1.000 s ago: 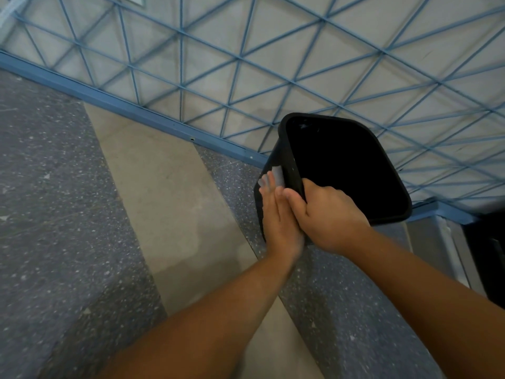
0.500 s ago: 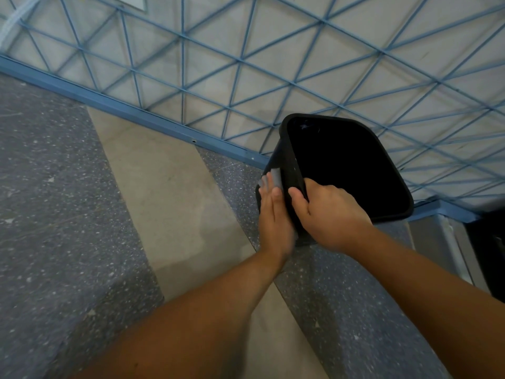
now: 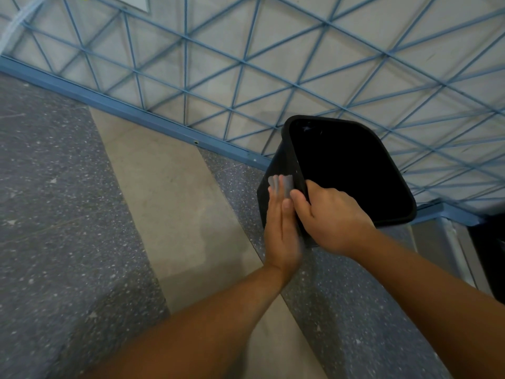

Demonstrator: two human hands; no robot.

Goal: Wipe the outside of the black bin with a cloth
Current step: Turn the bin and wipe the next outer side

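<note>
Head view: left hand (image 3: 282,231) flat, pressing cloth (image 3: 281,184) to bin (image 3: 276,170) — right hand (image 3: 332,217) grips rim.

No readable text, labels, brands or nos. anywhere. The black bin (image 3: 276,170) shows no logo or marking on its outer wall. A pale panel (image 3: 131,2) at the top edge of the wall is cut off by the frame; nothing legible on it.
</note>
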